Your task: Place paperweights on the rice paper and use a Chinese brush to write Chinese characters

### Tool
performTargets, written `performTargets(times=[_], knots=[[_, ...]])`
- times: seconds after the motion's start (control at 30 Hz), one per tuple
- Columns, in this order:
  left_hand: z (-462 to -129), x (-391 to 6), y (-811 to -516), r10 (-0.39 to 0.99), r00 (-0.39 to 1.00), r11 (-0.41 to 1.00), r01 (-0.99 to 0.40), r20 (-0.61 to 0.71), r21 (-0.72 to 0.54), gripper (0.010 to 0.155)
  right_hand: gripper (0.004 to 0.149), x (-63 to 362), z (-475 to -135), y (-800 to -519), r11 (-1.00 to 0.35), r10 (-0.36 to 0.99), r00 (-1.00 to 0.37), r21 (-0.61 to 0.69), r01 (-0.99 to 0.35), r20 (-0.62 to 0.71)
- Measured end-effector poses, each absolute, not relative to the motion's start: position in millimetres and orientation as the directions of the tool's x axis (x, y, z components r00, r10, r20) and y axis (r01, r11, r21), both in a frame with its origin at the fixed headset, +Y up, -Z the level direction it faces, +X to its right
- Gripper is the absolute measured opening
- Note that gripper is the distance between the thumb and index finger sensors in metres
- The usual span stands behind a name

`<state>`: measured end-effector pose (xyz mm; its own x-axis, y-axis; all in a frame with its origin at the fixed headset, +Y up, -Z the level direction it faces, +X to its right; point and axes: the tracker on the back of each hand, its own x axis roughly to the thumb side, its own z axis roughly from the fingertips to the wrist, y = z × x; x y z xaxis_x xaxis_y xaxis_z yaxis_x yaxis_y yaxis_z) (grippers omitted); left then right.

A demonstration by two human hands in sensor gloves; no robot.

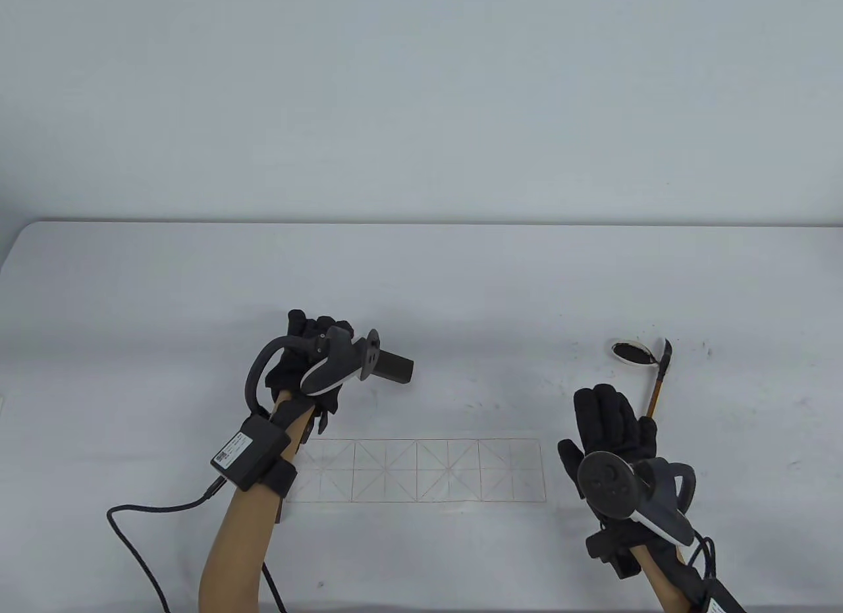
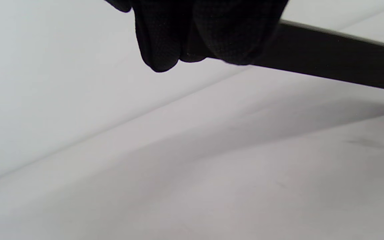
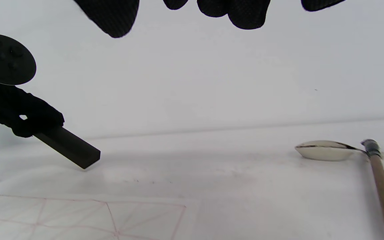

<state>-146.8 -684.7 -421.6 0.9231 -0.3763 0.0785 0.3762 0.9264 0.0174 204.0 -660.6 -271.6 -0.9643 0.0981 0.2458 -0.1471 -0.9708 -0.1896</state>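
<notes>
My left hand (image 1: 306, 340) grips a dark bar-shaped paperweight (image 1: 395, 367) above the table, just beyond the far left corner of the rice paper (image 1: 421, 471). The paper is a white strip with a red grid and lies flat. In the left wrist view the curled fingers (image 2: 195, 33) wrap the bar (image 2: 328, 56), which is off the surface. My right hand (image 1: 609, 419) hovers with straight fingers, holding nothing, right of the paper. Just beyond it lies the brush (image 1: 657, 384), its dark tip resting at the ink dish (image 1: 632, 351).
The right wrist view shows the ink dish (image 3: 325, 150) and brush (image 3: 382, 186) at right, and the held paperweight (image 3: 68, 146) tilted down at left over the paper (image 3: 78, 216). Small ink specks dot the white table (image 1: 461, 297). A cable (image 1: 141, 540) trails from the left wrist.
</notes>
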Motion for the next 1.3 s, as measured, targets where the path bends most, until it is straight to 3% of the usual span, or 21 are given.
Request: performTargets(times=[0.2, 0.63, 0.97, 1.3], knots=[[-364, -136, -657, -0.299, 0.932, 0.951, 0.273, 0.206, 0.144, 0.07, 0.074, 166, -261, -636, -0.969, -0.032, -0.936, -0.24, -0.057, 0.351], [-278, -102, -620, -0.285, 0.872, 0.941, 0.176, 0.397, 0.29, 0.07, 0.081, 92, -251, -629, -0.967, -0.144, -0.863, -0.256, 0.018, 0.483], [-260, -88, -615, -0.284, 0.843, 0.938, 0.146, 0.456, 0.315, 0.07, 0.079, 75, -250, -632, -0.962, -0.2, -0.846, -0.265, 0.073, 0.494], [-258, -88, -618, -0.23, 0.847, 0.961, 0.121, 0.479, 0.247, 0.07, 0.071, 73, -246, -640, -0.921, -0.29, -0.819, -0.376, 0.099, 0.495]])
